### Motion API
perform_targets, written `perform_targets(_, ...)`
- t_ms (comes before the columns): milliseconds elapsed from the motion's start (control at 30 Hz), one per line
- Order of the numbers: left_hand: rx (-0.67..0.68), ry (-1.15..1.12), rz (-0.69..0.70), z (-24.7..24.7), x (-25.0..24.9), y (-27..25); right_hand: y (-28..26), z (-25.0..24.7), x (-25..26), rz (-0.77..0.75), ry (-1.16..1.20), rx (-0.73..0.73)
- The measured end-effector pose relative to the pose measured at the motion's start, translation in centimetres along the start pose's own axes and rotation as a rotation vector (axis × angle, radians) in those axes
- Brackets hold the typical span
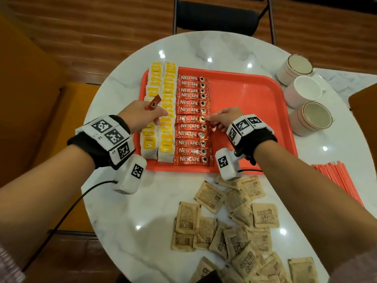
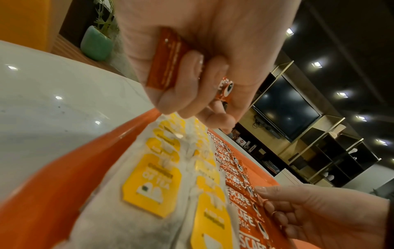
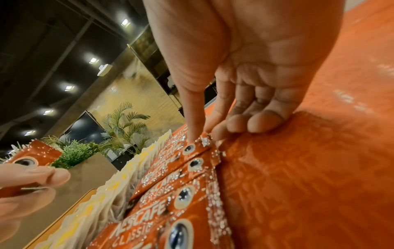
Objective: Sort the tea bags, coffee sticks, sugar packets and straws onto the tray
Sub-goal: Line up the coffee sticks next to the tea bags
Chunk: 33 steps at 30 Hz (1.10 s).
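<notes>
Round white marble-look worktop [image 1: 126, 211] over wood-plank floor, seen from the head camera. Item: rectangular red plastic tray [image 1: 248, 94], far centre. On its left part, two columns of white paper tea bags with yellow tags [image 1: 161, 111]; beside them, one column of red foil coffee sticks [image 1: 191, 121] lying crosswise. Left hand [image 1: 142, 115], over the tea bags, fingers curled round one loose red coffee stick [image 1: 153, 102]. Right hand [image 1: 222, 117], thumb and forefinger pinching the right end of a stick in the column. Brown paper sugar packets [image 1: 234, 223] scattered on the near worktop; bundle of red straws [image 1: 338, 178] at the right edge; three white cups [image 1: 302, 92] beyond the tray's right side.

Left wrist view: left hand [image 2: 192, 70] gripping the loose red coffee stick [image 2: 168, 62] above the tea bags [image 2: 153, 182]; right hand [image 2: 315, 214] at the coffee sticks [image 2: 241, 185].

Right wrist view: right hand [image 3: 245, 70], thumb tip on top of a stick end, forefinger at its edge, other fingers resting on the tray [image 3: 319, 168].
</notes>
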State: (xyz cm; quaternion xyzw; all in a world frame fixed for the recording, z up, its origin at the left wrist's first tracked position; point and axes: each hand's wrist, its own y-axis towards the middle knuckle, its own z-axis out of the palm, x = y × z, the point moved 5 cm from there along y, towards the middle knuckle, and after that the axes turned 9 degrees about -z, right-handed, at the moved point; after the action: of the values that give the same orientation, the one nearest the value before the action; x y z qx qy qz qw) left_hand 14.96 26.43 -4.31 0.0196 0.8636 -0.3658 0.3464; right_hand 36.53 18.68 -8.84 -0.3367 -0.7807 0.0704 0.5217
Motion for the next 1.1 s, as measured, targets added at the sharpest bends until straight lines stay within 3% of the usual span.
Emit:
perform_targets(300, 0.115, -0.071, 0.002, 1.2, -0.7, -0.1, -0.4, -0.4, -0.3, -0.094, 0.087, -0.043)
perform_targets(400, 0.17, 0.005, 0.038, 1.9, -1.2, -0.4, -1.1, -0.5, 0.4, -0.129, 0.117, -0.018)
perform_targets(533, 0.295, 0.099, 0.147, 3.3, -2.0, -1.7, -3.6, 0.6, 2.7, -0.231, 0.29, 0.243)
perform_targets(600, 0.358, 0.073, 0.161, 4.1, -2.2, -2.2, -4.9, 1.3, 3.4, -0.268, 0.239, 0.355)
perform_targets(667, 0.389, 0.04, 0.167, 4.6, -2.3, -2.6, -5.7, 1.5, 3.6, -0.307, 0.187, 0.376)
perform_targets(933, 0.295, -0.187, 0.061, 3.5, -1.0, -2.7, -6.0, -0.5, 1.7, -0.225, 0.234, 0.301)
perform_targets(1100, 0.176, -0.37, 0.078, 3.3, -1.0, -3.4, -7.0, 0.4, 0.9, -0.239, 0.067, 0.397)
